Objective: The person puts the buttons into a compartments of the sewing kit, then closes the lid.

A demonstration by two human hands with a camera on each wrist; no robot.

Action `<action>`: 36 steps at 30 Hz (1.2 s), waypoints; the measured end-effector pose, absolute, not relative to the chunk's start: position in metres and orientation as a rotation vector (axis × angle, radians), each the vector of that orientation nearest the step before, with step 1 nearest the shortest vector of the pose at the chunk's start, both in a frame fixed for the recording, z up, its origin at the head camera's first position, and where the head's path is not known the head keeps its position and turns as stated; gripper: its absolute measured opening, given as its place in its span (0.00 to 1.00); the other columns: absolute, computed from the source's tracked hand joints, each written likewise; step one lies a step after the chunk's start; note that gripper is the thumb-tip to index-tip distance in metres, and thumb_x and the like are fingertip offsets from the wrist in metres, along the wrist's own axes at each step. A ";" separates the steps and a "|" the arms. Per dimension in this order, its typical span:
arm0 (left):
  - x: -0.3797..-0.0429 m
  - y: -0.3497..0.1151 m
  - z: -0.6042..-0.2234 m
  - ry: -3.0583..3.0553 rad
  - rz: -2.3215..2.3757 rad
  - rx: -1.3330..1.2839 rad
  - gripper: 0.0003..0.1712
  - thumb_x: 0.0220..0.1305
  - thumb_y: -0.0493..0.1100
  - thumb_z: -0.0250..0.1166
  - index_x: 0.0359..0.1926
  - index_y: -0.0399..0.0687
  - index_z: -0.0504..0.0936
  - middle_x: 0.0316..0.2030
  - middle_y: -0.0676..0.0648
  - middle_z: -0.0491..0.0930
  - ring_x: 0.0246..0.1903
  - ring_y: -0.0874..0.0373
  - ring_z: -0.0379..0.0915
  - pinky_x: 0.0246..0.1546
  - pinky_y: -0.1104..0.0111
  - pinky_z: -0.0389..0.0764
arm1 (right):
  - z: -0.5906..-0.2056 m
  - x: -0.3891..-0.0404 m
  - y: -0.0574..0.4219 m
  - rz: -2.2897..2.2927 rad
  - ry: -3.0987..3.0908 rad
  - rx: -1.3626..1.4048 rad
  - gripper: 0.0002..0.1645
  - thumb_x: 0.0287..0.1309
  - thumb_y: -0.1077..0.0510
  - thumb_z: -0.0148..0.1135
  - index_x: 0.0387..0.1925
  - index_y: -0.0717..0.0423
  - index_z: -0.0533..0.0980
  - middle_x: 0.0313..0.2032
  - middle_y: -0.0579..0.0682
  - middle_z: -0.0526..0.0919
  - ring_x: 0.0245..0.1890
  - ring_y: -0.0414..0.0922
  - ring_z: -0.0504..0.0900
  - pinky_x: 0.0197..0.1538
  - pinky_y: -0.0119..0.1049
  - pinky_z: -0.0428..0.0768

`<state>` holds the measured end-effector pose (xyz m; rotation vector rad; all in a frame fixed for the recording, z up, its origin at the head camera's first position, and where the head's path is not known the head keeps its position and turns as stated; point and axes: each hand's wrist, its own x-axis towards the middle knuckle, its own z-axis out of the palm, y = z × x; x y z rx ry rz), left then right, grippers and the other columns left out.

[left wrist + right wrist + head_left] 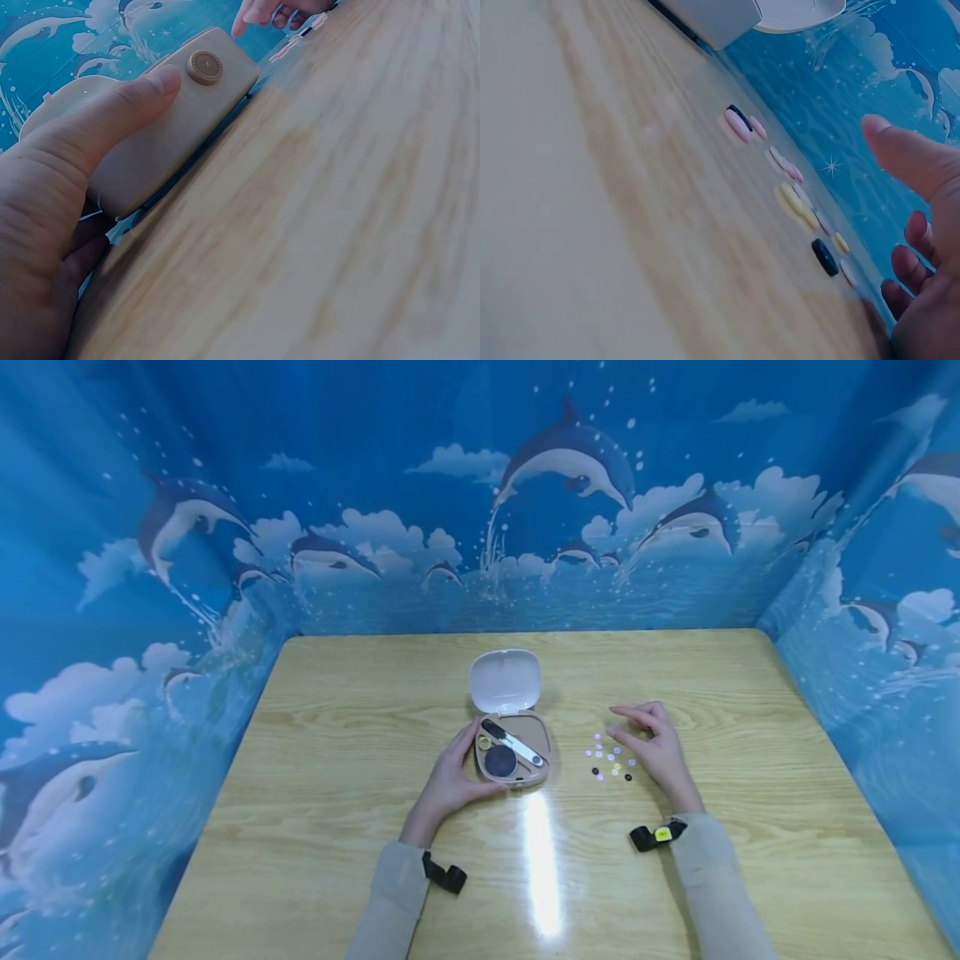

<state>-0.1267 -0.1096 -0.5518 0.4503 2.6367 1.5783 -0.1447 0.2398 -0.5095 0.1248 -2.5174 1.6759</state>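
A small plastic case [551, 752] stands on the table with its white lid [506, 682] raised at the back. In it lie a long black-and-white tool [517, 746], a dark round piece [500, 761] and a small gold ring [484, 742]. My left hand [453, 770] grips the case's left side, thumb along the front beside a round catch [205, 67]. To the right, small round buttons [611, 757] in white, pink, yellow and black lie scattered. Just beyond them hovers my right hand [658, 750], thumb and forefinger apart with nothing between them, the other fingers bent.
The wood-grain table [337, 735] is enclosed by a blue curtain [420, 568] printed with dolphins at the back and both sides. Black camera straps circle both wrists. A bright light streak reflects off the tabletop in front of the case.
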 end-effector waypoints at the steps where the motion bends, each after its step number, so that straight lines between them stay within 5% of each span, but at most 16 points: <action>1: -0.127 -0.110 -0.552 2.636 1.577 0.450 0.73 0.34 0.57 0.85 0.78 0.52 0.52 0.75 0.49 0.55 0.73 0.49 0.52 0.72 0.52 0.56 | -0.512 -0.146 0.240 1.678 -2.534 0.122 0.25 0.56 0.63 0.72 0.55 0.65 0.79 0.46 0.67 0.67 0.46 0.58 0.64 0.48 0.42 0.67; 14: -0.128 -0.111 -0.553 2.646 1.579 0.455 0.72 0.34 0.59 0.84 0.78 0.53 0.52 0.75 0.48 0.55 0.73 0.49 0.53 0.72 0.51 0.56 | -0.552 -0.165 0.244 1.549 -2.619 0.210 0.21 0.48 0.53 0.79 0.45 0.55 0.86 0.35 0.55 0.65 0.35 0.46 0.61 0.36 0.34 0.62; 36: -0.127 -0.111 -0.552 2.624 1.574 0.477 0.73 0.35 0.60 0.84 0.78 0.53 0.51 0.75 0.48 0.55 0.73 0.47 0.52 0.71 0.49 0.56 | -0.553 -0.162 0.245 1.470 -2.605 0.258 0.11 0.52 0.59 0.76 0.38 0.58 0.87 0.31 0.52 0.67 0.32 0.44 0.62 0.32 0.33 0.63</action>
